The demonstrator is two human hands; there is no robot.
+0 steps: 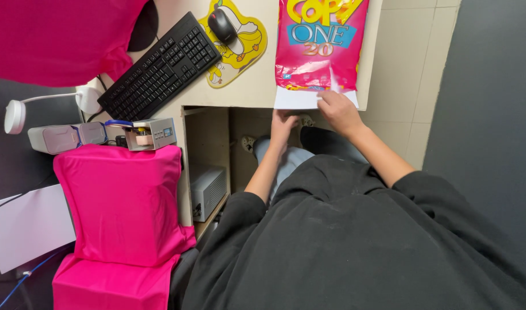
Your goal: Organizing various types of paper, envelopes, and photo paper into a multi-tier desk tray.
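Note:
A pink and yellow paper ream package (320,46) lies on the beige desk (257,86), its open end at the desk's near edge. White sheets (294,99) stick out of that end. My right hand (339,110) pinches the sheets from above at the opening. My left hand (283,123) is just under the desk edge, fingers up against the underside of the sheets. Both forearms come out of black sleeves.
A black keyboard (160,66) and a black mouse (221,24) on a yellow mouse pad (240,49) lie left of the package. Pink cloth covers an object (122,212) at the left, with a small grey device (151,133), a white lamp (16,115) and a computer case (208,189) nearby.

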